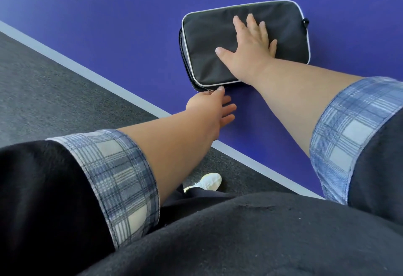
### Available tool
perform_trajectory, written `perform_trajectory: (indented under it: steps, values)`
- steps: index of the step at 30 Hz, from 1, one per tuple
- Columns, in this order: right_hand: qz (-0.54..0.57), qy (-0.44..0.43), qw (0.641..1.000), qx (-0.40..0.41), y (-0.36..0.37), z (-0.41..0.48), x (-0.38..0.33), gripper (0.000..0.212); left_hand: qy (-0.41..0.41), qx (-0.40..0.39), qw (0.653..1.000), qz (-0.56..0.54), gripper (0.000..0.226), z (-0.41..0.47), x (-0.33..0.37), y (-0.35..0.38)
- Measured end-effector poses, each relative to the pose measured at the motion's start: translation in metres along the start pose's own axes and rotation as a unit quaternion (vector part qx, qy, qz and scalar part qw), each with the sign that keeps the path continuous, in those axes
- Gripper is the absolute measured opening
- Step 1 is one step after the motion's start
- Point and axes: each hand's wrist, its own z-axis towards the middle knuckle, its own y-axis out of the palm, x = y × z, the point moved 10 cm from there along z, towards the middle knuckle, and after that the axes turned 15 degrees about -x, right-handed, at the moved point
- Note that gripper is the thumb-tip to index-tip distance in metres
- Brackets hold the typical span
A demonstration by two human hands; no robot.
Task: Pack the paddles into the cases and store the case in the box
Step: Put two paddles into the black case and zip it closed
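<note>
A black fabric paddle case [207, 42] with white piping lies flat on the blue table [109, 25]. My right hand [250, 42] presses flat on top of it, fingers spread. My left hand [213, 105] is at the case's near corner, thumb and forefinger pinched on the zipper pull [211, 90]. The zipper along the left side looks closed. No paddle and no box are in view; what is inside the case is hidden.
The table's white edge line [87, 71] runs diagonally from upper left to lower right. Beyond it is dark grey carpet [43, 79]. My white shoe [209, 182] shows below the table edge. A small black loop [306, 22] sticks out at the case's far right end.
</note>
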Motion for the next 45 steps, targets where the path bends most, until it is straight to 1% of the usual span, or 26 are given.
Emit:
perform_trajectory:
  steps: [4, 5, 6, 7, 8, 9, 10, 11, 12, 14, 15, 16, 17, 18, 19, 21, 23, 24, 26, 29, 30, 32, 36, 40, 44, 45]
  values:
    - [0.001, -0.012, 1.000, -0.004, 0.000, -0.002, 0.000, 0.089, -0.025, 0.015, 0.992, 0.123, 0.015, -0.001, 0.011, -0.014]
    - [0.001, -0.014, 1.000, -0.004, 0.001, -0.002, 0.000, 0.092, -0.016, 0.015, 0.983, 0.181, 0.013, -0.002, 0.018, -0.017]
    - [0.000, -0.015, 1.000, -0.005, 0.001, -0.003, 0.000, 0.096, 0.010, 0.014, 0.960, 0.280, 0.013, -0.002, 0.030, -0.019]
    - [-0.003, -0.015, 1.000, -0.006, 0.002, -0.003, -0.001, 0.101, 0.045, 0.021, 0.908, 0.416, 0.015, -0.004, 0.044, -0.019]
    - [-0.007, -0.013, 1.000, -0.006, 0.002, -0.004, -0.001, 0.106, 0.075, 0.042, 0.830, 0.552, 0.018, -0.008, 0.058, -0.019]
    - [-0.013, -0.009, 1.000, -0.006, 0.003, -0.004, -0.001, 0.111, 0.100, 0.072, 0.750, 0.650, 0.020, -0.013, 0.070, -0.020]
    - [-0.019, -0.005, 1.000, -0.006, 0.004, -0.004, -0.002, 0.114, 0.116, 0.094, 0.695, 0.704, 0.021, -0.018, 0.079, -0.023]
    - [-0.025, -0.001, 1.000, -0.007, 0.005, -0.004, -0.002, 0.117, 0.127, 0.107, 0.654, 0.738, 0.019, -0.021, 0.088, -0.027]
    - [-0.032, 0.002, 0.999, -0.006, 0.006, -0.004, -0.002, 0.118, 0.134, 0.118, 0.621, 0.763, 0.014, -0.023, 0.096, -0.031]
    - [-0.043, 0.006, 0.999, -0.004, 0.007, -0.003, -0.003, 0.120, 0.156, 0.126, 0.563, 0.802, 0.009, -0.026, 0.111, -0.037]
    - [-0.047, 0.008, 0.999, -0.005, 0.008, -0.003, -0.003, 0.121, 0.165, 0.118, 0.521, 0.829, 0.009, -0.026, 0.116, -0.036]
    - [-0.051, 0.009, 0.999, -0.006, 0.008, -0.003, -0.003, 0.121, 0.160, 0.109, 0.472, 0.860, 0.011, -0.023, 0.120, -0.033]
    - [-0.054, 0.010, 0.998, -0.008, 0.008, -0.003, -0.003, 0.122, 0.151, 0.103, 0.433, 0.883, 0.016, -0.020, 0.125, -0.031]
    - [-0.058, 0.013, 0.998, -0.012, 0.008, -0.003, -0.003, 0.122, 0.146, 0.103, 0.417, 0.891, 0.020, -0.016, 0.133, -0.031]
    - [-0.062, 0.016, 0.998, -0.016, 0.009, -0.004, -0.003, 0.122, 0.150, 0.106, 0.419, 0.889, 0.022, -0.014, 0.144, -0.030]
    - [-0.069, 0.019, 0.997, -0.021, 0.009, -0.004, -0.003, 0.122, 0.149, 0.116, 0.435, 0.880, 0.026, -0.004, 0.164, -0.033]
    - [-0.075, 0.021, 0.997, -0.027, 0.011, -0.004, -0.002, 0.122, 0.154, 0.118, 0.444, 0.875, 0.026, 0.005, 0.186, -0.035]
    - [-0.079, 0.021, 0.996, -0.029, 0.012, -0.004, -0.002, 0.121, 0.159, 0.118, 0.446, 0.873, 0.026, 0.011, 0.197, -0.034]
    - [-0.082, 0.023, 0.996, -0.032, 0.014, -0.004, -0.001, 0.120, 0.162, 0.110, 0.437, 0.878, 0.025, 0.022, 0.217, -0.028]
    - [-0.084, 0.026, 0.996, -0.029, 0.016, -0.004, 0.000, 0.119, 0.184, 0.098, 0.447, 0.870, 0.028, 0.037, 0.245, -0.010]
    - [-0.085, 0.026, 0.996, -0.031, 0.016, -0.005, 0.000, 0.119, 0.190, 0.088, 0.445, 0.871, 0.028, 0.041, 0.250, -0.001]
    - [-0.082, 0.027, 0.996, -0.035, 0.017, -0.005, 0.000, 0.118, 0.194, 0.055, 0.424, 0.883, 0.029, 0.048, 0.255, 0.018]
    - [-0.077, 0.029, 0.996, -0.042, 0.019, -0.006, 0.003, 0.118, 0.198, -0.008, 0.382, 0.903, 0.040, 0.064, 0.258, 0.054]
    - [-0.081, 0.030, 0.996, -0.036, 0.020, -0.006, 0.003, 0.116, 0.204, -0.066, 0.343, 0.915, 0.038, 0.081, 0.255, 0.100]
    - [-0.059, 0.021, 0.998, -0.022, 0.022, -0.007, 0.004, 0.115, 0.213, -0.113, 0.339, 0.909, 0.037, 0.098, 0.248, 0.139]
    - [-0.056, 0.018, 0.998, -0.027, 0.022, -0.008, 0.004, 0.115, 0.215, -0.122, 0.347, 0.905, 0.035, 0.102, 0.245, 0.148]
